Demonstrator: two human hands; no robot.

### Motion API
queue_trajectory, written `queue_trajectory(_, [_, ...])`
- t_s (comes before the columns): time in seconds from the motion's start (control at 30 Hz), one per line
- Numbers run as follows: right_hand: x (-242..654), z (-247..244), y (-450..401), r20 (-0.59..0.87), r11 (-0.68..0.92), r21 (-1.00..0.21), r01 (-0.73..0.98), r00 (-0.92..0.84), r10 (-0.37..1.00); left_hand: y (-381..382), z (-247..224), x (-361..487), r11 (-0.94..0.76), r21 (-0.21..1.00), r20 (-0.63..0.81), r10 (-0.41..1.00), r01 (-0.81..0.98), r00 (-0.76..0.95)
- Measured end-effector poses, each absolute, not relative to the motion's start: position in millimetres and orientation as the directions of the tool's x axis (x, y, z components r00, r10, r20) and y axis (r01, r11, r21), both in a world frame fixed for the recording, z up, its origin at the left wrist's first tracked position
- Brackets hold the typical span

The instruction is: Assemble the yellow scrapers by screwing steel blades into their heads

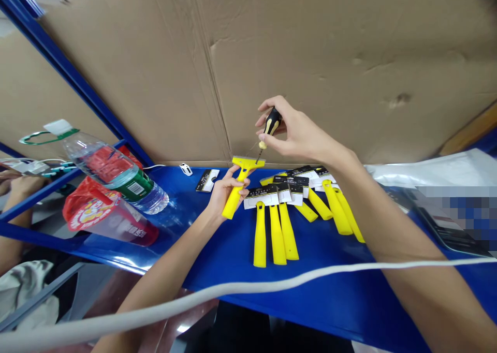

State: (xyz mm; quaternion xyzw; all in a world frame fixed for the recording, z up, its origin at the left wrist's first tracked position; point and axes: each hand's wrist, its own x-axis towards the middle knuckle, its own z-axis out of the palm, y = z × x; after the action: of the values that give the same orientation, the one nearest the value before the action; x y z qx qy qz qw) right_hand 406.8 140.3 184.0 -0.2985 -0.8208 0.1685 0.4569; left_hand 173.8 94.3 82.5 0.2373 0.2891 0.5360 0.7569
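My left hand is closed around the handle of a yellow scraper, its wide head pointing up and away from me. Above it, my right hand grips a black and cream screwdriver. The screwdriver's shaft slants down to the right end of the scraper head; whether the tip sits in a screw is too small to tell. To the right of my left hand, several yellow scrapers lie on the blue table, their heads covered by black and white cards.
A large water bottle and a red-topped plastic cup stand at the left. A loose card and a small white object lie near the cardboard wall. A white cable crosses in front. Another person's hand shows far left.
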Motion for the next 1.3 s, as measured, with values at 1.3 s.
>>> queue_trajectory(1.3, [403.8, 181.5, 140.7, 0.622, 0.751, -0.587, 0.302, -0.425, 0.657, 94.1, 82.8, 172.9, 0.306, 0.663, -0.181, 0.951, -0.683, 0.251])
